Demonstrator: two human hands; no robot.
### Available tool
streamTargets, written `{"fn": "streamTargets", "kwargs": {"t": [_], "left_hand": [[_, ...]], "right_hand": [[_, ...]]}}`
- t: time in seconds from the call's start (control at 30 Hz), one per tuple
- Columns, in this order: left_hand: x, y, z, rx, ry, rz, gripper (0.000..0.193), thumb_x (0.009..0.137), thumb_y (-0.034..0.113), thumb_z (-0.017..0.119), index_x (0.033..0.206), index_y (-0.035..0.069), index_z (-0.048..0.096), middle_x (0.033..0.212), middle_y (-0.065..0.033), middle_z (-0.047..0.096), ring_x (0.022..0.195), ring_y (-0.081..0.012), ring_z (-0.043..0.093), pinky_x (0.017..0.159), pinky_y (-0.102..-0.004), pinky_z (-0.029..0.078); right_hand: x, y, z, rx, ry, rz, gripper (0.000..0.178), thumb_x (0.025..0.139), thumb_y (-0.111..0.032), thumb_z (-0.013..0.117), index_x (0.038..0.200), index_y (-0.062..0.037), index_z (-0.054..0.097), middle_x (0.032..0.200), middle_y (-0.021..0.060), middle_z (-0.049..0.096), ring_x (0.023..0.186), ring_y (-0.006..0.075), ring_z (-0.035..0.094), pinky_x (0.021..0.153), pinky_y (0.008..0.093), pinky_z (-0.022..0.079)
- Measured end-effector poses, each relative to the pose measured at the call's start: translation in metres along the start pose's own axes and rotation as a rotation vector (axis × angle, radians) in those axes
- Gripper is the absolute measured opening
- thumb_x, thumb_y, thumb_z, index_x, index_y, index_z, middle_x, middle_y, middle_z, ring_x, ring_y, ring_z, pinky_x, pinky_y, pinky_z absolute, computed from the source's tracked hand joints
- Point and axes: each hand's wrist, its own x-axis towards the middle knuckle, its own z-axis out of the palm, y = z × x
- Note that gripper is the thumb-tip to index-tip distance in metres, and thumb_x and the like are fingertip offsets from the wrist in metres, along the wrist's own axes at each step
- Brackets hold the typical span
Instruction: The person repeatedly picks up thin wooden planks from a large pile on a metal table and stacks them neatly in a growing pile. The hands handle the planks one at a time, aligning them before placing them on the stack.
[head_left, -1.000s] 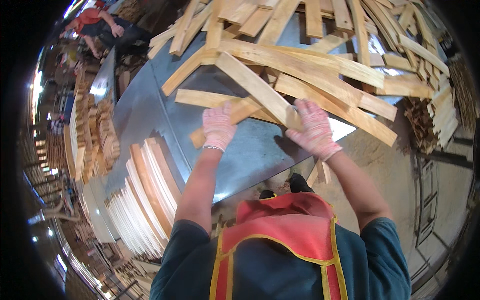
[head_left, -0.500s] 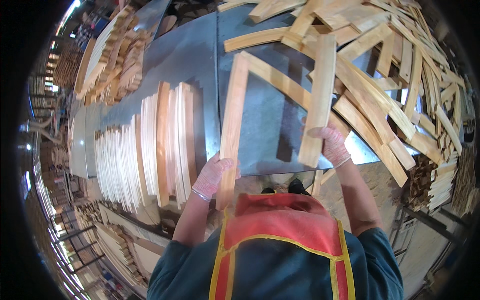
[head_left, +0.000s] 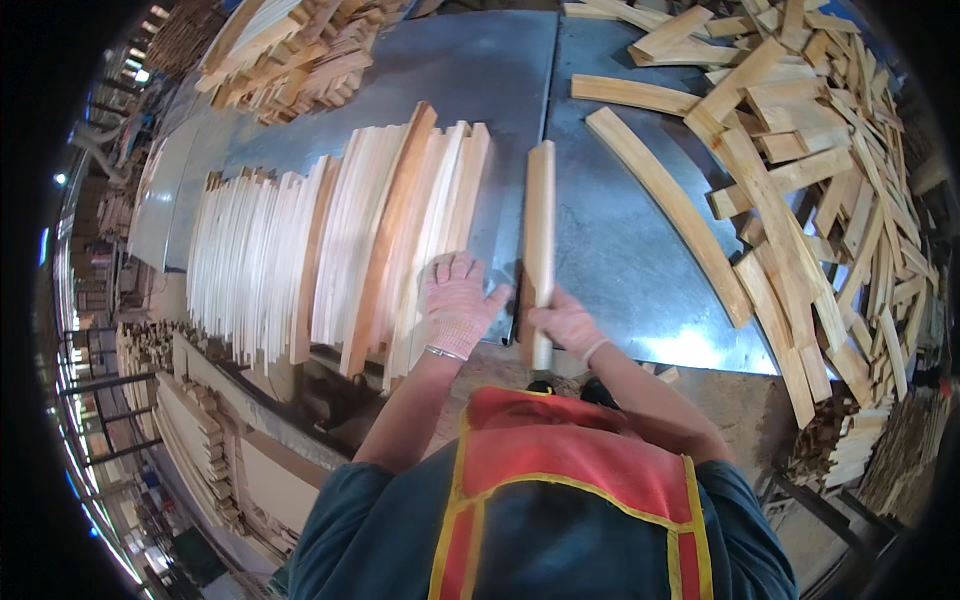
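Note:
My right hand (head_left: 568, 324), in a pale pinkish work glove, grips the near end of a wooden slat (head_left: 541, 215). That slat stands on edge over the metal tabletop (head_left: 615, 260), apart from the row to its left. My gloved left hand (head_left: 460, 302) lies with its fingers spread against the right end of a row of wooden slats (head_left: 345, 235). These slats are packed side by side on edge, mostly pale with a few browner ones. A single slightly curved slat (head_left: 670, 215) rests flat on the metal to the right of my right hand.
A loose, jumbled heap of wooden slats (head_left: 790, 190) covers the table's right side. More stacked wood pieces (head_left: 300, 60) stand at the far left. Below the table's near edge at right is another wood stack (head_left: 850, 445). A seam (head_left: 550, 80) runs across the metal top.
My left hand has let go of its slat and now presses against the row. The right hand has brought its slat leftward and turned it on edge. The view has shifted left.

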Motion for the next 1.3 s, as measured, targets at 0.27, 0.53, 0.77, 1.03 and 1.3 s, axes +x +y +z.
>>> {"fn": "streamTargets", "kwargs": {"t": [0.27,0.53,0.77,1.03,1.3], "left_hand": [[0.017,-0.025,0.033,-0.022,0.085,-0.064,0.083,0.084,0.036,0.073,0.156,0.007,0.044,0.159,-0.0125,0.046,0.148,-0.0358,0.038,0.125,-0.0504,0.027],[0.015,0.039,0.051,0.177,0.21,0.156,0.084,0.081,0.043,0.073,0.156,0.014,0.045,0.158,-0.0123,0.046,0.146,-0.0333,0.04,0.122,-0.0508,0.03],[0.004,0.206,0.034,-0.098,-0.062,0.495,0.083,0.086,0.042,0.072,0.158,0.012,0.044,0.155,-0.0132,0.049,0.144,-0.0316,0.043,0.12,-0.048,0.033],[0.023,0.264,0.067,-1.993,-1.117,-0.14,0.057,0.098,0.022,0.073,0.147,0.003,0.051,0.13,-0.0116,0.066,0.114,-0.0245,0.067,0.098,-0.0402,0.056],[0.003,0.178,0.02,-1.506,-0.599,-0.108,0.039,0.089,0.003,0.073,0.126,-0.001,0.063,0.109,-0.0055,0.071,0.097,-0.0139,0.066,0.09,-0.0321,0.054]], "right_hand": [[-0.046,-0.031,-0.071,-0.241,-0.034,-0.211,0.076,0.088,-0.032,0.078,0.153,-0.0054,0.05,0.145,0.0196,0.063,0.129,0.0291,0.063,0.11,0.0396,0.049],[-0.213,0.061,-0.394,-1.073,1.41,-0.192,0.08,0.079,-0.021,0.08,0.152,-0.0093,0.05,0.146,0.0173,0.058,0.136,0.0369,0.054,0.117,0.048,0.04],[-0.207,0.012,-0.418,-1.279,1.116,-0.043,0.072,0.074,-0.015,0.077,0.143,-0.0115,0.054,0.121,0.0138,0.066,0.115,0.0369,0.062,0.1,0.0496,0.048],[-0.218,0.012,-0.333,-0.766,0.569,-0.344,0.086,0.08,-0.04,0.087,0.15,-0.0058,0.051,0.141,0.0225,0.062,0.133,0.039,0.057,0.116,0.0478,0.042],[-0.241,0.063,-0.428,-1.447,0.66,0.087,0.091,0.074,-0.028,0.085,0.154,-0.014,0.045,0.148,0.0092,0.054,0.144,0.0325,0.044,0.118,0.0484,0.037]]}}
